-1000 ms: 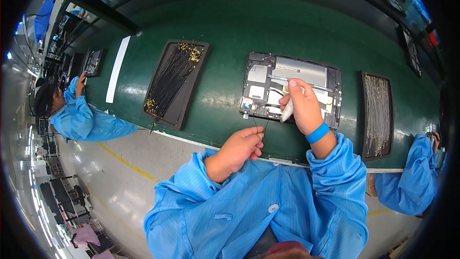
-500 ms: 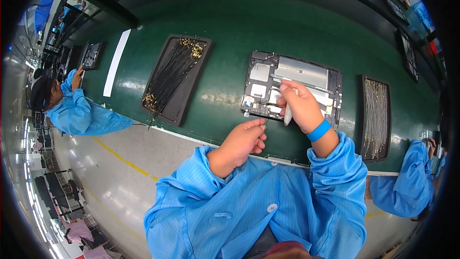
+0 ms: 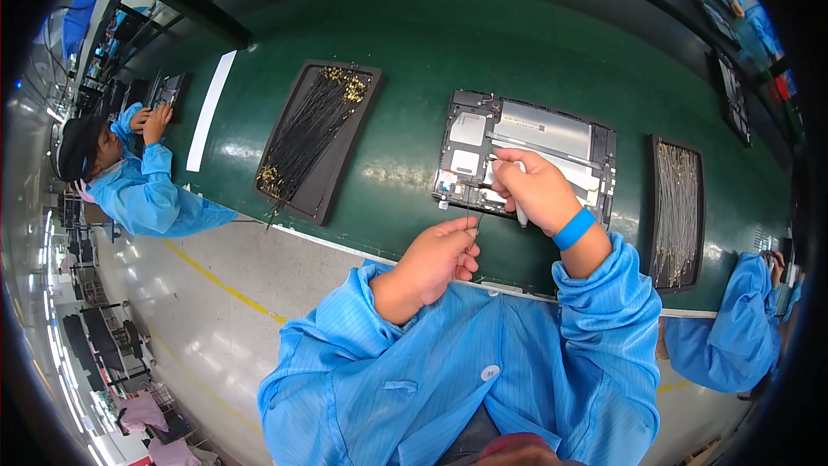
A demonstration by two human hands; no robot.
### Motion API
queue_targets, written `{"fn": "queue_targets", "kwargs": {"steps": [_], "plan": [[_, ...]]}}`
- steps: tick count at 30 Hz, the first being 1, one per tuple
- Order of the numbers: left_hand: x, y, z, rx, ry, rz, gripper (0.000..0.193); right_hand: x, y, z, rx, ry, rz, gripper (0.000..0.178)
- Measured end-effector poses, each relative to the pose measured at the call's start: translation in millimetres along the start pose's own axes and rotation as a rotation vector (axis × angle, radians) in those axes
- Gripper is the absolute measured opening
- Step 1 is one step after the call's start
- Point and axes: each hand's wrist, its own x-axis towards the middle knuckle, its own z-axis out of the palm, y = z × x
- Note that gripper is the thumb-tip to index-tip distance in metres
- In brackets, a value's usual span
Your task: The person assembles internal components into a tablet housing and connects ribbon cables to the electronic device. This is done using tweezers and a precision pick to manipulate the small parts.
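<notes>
An opened tablet-like device (image 3: 565, 123) lies on the green bench in front of me, its silver battery and boards showing. My left hand (image 3: 438, 261) is just off its near left edge, thumb and fingers pinched on a thin black cable (image 3: 479, 217). That cable runs up toward the device's near edge; where its far end sits is too small to tell. Over the lower middle of the device, my right hand (image 3: 536, 193) grips a pale pen-shaped tool (image 3: 521, 215), whose working tip my fingers hide. A blue band circles my right wrist.
A dark tray (image 3: 323, 198) of black cables with gold ends lies to the left, beside a white strip (image 3: 210, 112). Another tray (image 3: 700, 207) to the right holds grey cables. Co-workers in blue sit at far left (image 3: 147, 198) and far right (image 3: 729, 328).
My right hand has shifted slightly down and left over the device with its tool. My left hand has barely moved. At the left, the co-worker's two hands now show at their device.
</notes>
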Motion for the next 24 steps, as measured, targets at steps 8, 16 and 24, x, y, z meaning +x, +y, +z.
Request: {"fn": "queue_targets", "kwargs": {"steps": [8,16,24], "plan": [[10.2,4.1,2.4,0.028,0.042,0.025,0.027,22.6,7.1,2.9,-0.771,-0.107,-0.302,0.047],[24.1,3.6,-27.5,-0.146,-0.282,-0.009,0.033,-5.0,9.8,-23.8,-0.279,0.285,-0.333,0.025],[26.9,7.0,-35.3,-0.226,-0.435,-0.039,0.037,-133.8,81.4,-182.3,-0.784,1.217,0.071,0.032]]}}
